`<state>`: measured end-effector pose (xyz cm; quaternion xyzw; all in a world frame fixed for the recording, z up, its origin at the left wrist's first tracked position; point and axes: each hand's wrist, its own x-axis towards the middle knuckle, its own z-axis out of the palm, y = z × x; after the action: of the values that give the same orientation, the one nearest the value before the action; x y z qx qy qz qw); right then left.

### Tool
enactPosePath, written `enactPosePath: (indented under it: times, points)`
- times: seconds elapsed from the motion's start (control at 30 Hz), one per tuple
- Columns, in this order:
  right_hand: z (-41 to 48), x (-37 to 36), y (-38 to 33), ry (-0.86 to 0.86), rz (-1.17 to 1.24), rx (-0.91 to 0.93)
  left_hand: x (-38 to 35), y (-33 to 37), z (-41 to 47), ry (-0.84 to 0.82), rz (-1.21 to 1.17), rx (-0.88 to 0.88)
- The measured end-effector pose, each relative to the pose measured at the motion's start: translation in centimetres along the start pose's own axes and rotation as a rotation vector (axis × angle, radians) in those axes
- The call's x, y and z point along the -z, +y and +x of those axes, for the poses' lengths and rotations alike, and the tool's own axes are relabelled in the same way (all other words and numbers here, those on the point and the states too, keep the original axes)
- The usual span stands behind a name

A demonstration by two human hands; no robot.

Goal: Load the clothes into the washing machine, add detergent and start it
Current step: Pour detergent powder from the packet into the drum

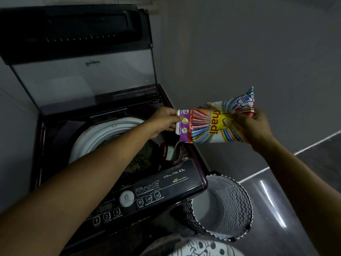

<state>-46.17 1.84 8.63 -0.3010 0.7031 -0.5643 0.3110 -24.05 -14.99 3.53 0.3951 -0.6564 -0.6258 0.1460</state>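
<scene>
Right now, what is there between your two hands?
The detergent powder packet spans the gap, seen in the head view: the left hand pinches its lower end, the right hand grips its upper end.

The detergent packet (215, 122) is showing as thin printed plastic film, glossy and creasing into soft wrinkles. The washing machine (53, 145) is presenting a dark, smooth plastic top. Its control panel (147, 193) is gleaming as glossy black plastic, and its raised lid (83, 78) is looking like smoked glass in a dark plastic frame. The tub ring (103, 132) is reading as smooth white plastic with a slight sheen, the detergent drawer (175, 154) as glossy maroon plastic. The clothes (142, 157) are lying as matt, crumpled olive cloth. The laundry basket (234, 198) is showing zigzag-printed cloth with a pale lining. The floor (295, 182) is shining as polished dark tile, and the wall (239, 43) is looking matt and painted.
</scene>
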Motion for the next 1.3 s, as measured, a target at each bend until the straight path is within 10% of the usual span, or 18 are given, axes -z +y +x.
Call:
enactPosePath:
  times: [1.3]
  points:
    - [1.7, 1.0, 1.1, -0.017, -0.035, -0.022, -0.1, 0.4, 0.3, -0.014, 0.018, -0.01]
